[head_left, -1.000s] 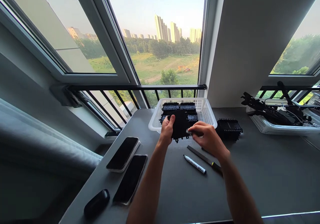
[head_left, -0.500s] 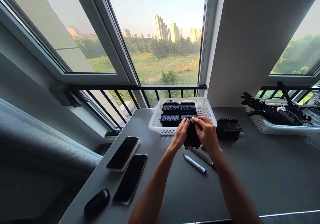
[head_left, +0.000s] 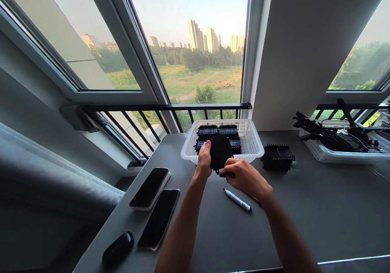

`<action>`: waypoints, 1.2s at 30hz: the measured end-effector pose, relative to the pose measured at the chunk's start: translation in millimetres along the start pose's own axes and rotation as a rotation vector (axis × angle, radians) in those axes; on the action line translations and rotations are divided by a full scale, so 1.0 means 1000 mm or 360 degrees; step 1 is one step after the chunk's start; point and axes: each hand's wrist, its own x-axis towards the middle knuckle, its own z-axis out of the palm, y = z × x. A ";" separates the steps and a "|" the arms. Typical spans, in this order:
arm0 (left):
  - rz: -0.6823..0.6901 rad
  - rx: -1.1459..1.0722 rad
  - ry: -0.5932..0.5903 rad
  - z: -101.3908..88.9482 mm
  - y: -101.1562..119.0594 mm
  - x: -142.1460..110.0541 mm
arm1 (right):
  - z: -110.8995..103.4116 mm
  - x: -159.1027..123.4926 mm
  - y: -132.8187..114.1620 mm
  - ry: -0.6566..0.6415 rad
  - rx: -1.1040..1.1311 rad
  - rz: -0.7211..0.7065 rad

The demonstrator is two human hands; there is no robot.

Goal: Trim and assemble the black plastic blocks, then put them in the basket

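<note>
Gripping the black panel (head_left: pixel 220 151) with its thumb on the face, the left hand (head_left: pixel 204 159) is holding it above the near side of the white basket (head_left: pixel 252 143). The right hand (head_left: pixel 243 175) is pinching a small dark piece (head_left: pixel 226 174) at the panel's lower edge. Handling is in progress; the amount finished or remaining is not showing. Black toothed units (head_left: pixel 207 130) are occupying the basket; another dark unit (head_left: pixel 278 156) is sitting just beside it. A marker (head_left: pixel 237 200) is lying nearer the person.

Blk/wht marker (head_left: pixel 237 200), gry tabletop (head_left: pixel 304 208)
</note>
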 end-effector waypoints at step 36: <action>-0.0398 -0.0187 -0.0642 0.003 0.004 -0.007 | -0.010 -0.002 0.003 0.0065 0.0155 0.0000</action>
